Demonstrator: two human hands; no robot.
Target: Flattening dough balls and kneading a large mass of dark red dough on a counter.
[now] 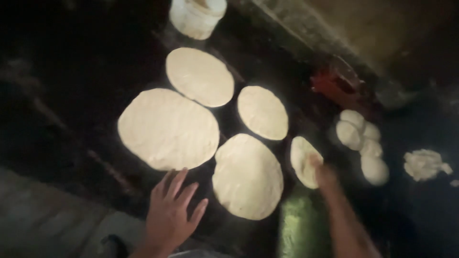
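Left hand (pixel 169 212): open, fingers spread, flat on the dark counter (pixel 86 95), just below the big disc (pixel 168 129); it holds nothing.
Right hand (pixel 325 174): blurred; it touches or holds the small disc (pixel 305 161) at its lower right edge. I cannot tell if the fingers close on it.
Small disc: just right of the low disc (pixel 247 177), thicker and smaller than the others, it looks only partly flattened.
Done, as I judge: four flat discs lie on the counter, namely the big disc, the top disc (pixel 200 76), the middle disc (pixel 262 112) and the low disc. The top disc and the big disc seem to touch.
Left, as I judge: about four dough balls (pixel 361 143) in a cluster to the right, not yet flattened, and a dough scrap (pixel 424 165) further right.
Other things: a white tub (pixel 197 16) at the top; a red object (pixel 337 83), too blurred to name.
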